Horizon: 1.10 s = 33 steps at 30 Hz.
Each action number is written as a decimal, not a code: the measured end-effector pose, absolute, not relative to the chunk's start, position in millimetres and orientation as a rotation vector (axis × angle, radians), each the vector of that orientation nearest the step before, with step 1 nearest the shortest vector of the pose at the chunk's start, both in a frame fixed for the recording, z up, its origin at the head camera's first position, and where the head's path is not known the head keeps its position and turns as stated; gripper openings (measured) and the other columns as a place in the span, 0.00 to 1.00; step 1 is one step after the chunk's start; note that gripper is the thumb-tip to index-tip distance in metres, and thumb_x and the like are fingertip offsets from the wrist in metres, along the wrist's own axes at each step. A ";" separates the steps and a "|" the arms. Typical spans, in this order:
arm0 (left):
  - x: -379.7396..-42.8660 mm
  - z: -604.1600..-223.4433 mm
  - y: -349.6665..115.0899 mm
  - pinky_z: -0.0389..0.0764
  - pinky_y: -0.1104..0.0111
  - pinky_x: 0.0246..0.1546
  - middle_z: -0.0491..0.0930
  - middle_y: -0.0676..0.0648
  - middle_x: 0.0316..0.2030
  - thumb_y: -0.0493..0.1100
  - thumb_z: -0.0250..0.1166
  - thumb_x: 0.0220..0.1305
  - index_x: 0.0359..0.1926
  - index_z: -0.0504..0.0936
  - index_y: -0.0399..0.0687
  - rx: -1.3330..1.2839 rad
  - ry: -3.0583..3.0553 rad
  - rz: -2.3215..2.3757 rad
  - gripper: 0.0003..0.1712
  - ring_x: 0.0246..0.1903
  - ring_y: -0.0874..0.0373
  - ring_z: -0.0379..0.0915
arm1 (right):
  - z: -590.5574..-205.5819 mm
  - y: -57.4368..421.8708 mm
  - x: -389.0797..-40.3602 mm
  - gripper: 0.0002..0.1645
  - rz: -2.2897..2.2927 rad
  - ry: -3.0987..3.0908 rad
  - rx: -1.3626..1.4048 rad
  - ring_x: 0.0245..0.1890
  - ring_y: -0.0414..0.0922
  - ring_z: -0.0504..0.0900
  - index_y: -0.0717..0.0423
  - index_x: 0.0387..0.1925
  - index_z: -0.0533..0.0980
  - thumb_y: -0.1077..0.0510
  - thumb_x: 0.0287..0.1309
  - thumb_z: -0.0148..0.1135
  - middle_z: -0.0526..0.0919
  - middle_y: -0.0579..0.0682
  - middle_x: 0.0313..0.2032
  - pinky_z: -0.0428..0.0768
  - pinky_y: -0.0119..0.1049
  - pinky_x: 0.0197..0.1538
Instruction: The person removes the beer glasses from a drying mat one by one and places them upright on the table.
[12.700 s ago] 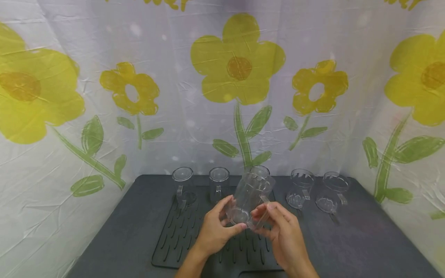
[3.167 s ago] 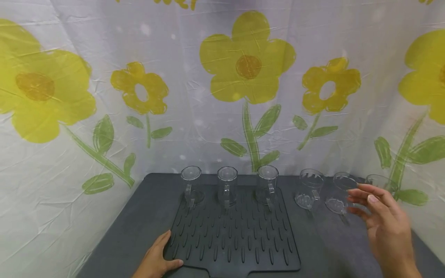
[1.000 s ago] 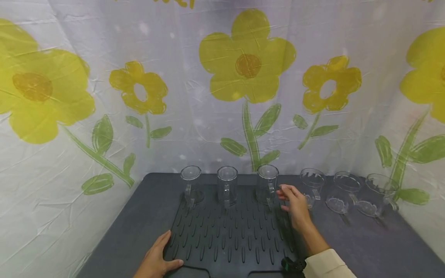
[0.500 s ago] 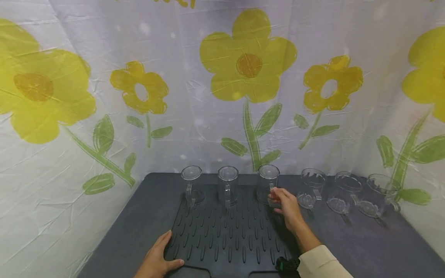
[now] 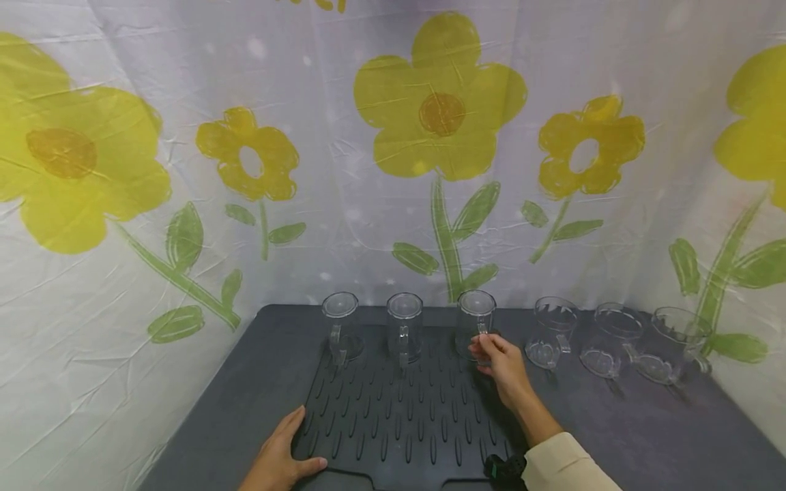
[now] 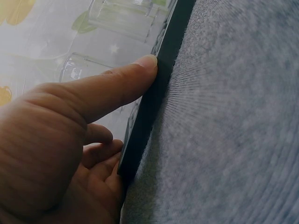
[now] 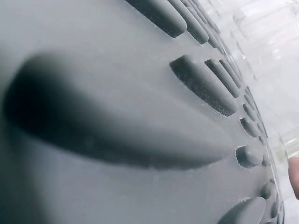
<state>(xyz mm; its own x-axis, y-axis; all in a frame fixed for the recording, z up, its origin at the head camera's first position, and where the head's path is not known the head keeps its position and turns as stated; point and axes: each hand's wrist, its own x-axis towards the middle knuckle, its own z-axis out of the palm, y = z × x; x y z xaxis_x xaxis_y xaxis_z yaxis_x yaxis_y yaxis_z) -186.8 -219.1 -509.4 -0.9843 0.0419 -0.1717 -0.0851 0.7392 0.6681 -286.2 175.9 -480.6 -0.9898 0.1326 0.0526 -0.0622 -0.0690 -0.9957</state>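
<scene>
Three clear glass mugs stand upside down along the back of a dark ridged drying mat: a left mug (image 5: 344, 327), a middle mug (image 5: 405, 331) and a right mug (image 5: 473, 324). My right hand (image 5: 506, 368) pinches the handle of the right mug, which stands on the mat. In the right wrist view only a fingertip (image 7: 294, 175) shows at the edge, beside blurred clear glass. My left hand (image 5: 279, 450) rests at the front left corner of the drying mat (image 5: 393, 409). Its thumb (image 6: 117, 88) presses the mat's front edge in the left wrist view.
To the right of the mat, three more glass mugs stand upright in a row: a near one (image 5: 552, 334), one in the middle (image 5: 608, 341) and one farthest right (image 5: 672, 348). Behind the dark tabletop (image 5: 209, 409) hangs a flowered curtain (image 5: 344, 225).
Earlier both hands held a mug over the mat; a third upright mug now stands at the right. My right hand came left from there to the right inverted mug's handle. My left hand rests still.
</scene>
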 end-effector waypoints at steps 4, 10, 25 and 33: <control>-186.7 -509.4 -219.1 0.64 0.37 0.55 0.58 0.26 0.65 0.57 0.81 0.37 0.69 0.59 0.27 -0.042 2.760 1.067 0.65 0.62 0.27 0.55 | -482.0 175.0 -286.3 0.19 2.198 -2.020 -0.074 0.45 0.61 0.79 0.73 0.45 0.75 0.57 0.73 0.51 0.82 0.56 0.37 0.79 0.55 0.49; -187.5 -510.1 -217.4 0.64 0.37 0.56 0.57 0.26 0.65 0.56 0.82 0.37 0.69 0.59 0.27 -0.055 2.740 1.073 0.65 0.62 0.27 0.54 | -482.0 176.2 -285.0 0.15 2.205 -1.957 -0.073 0.40 0.57 0.82 0.76 0.40 0.74 0.63 0.72 0.50 0.81 0.55 0.32 0.83 0.50 0.43; -186.8 -510.3 -217.9 0.64 0.37 0.55 0.58 0.26 0.65 0.56 0.82 0.37 0.69 0.59 0.27 -0.044 2.745 1.093 0.65 0.62 0.26 0.55 | -461.4 180.6 -264.8 0.16 2.180 -1.933 0.007 0.36 0.51 0.82 0.80 0.41 0.72 0.64 0.71 0.51 0.80 0.55 0.31 0.84 0.44 0.39; -187.3 -508.0 -217.5 0.64 0.37 0.55 0.58 0.26 0.65 0.56 0.82 0.37 0.68 0.59 0.26 -0.064 2.736 1.085 0.65 0.62 0.26 0.54 | -444.5 182.9 -246.8 0.18 2.186 -1.923 0.101 0.35 0.48 0.82 0.82 0.40 0.71 0.63 0.71 0.52 0.79 0.56 0.31 0.84 0.45 0.41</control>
<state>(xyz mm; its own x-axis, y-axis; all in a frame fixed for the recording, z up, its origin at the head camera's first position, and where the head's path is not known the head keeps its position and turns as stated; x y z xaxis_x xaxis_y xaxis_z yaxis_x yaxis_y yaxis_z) -187.3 -217.5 -508.0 -0.9796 0.0324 -0.1981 -0.1122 0.7300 0.6742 -246.8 182.9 -444.5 -0.9715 0.1252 0.2011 -0.2155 -0.1139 -0.9699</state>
